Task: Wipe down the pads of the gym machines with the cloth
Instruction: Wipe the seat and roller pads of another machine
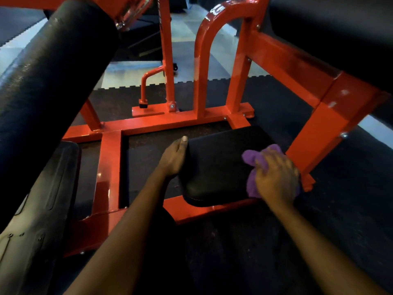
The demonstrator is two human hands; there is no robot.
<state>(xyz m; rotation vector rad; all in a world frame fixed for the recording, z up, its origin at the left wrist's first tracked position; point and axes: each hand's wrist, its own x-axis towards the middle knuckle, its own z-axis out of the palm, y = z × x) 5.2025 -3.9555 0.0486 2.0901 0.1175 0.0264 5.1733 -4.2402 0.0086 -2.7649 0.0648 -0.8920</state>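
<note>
Forearms [131,220] closest, both stretched down to the low black pad [217,167] on the red frame [110,167]. Left hand [173,156] flat along the pad's left edge, fingers straight, gripping nothing. Right hand [276,179] at the pad's right edge, fingers curled over the bunched purple cloth [253,158], pressing it down. Looks like mid-wipe on this pad. Next up, probably: drag across toward the left edge with steady pressure. Roller pad [53,71] up left could come after.
</note>
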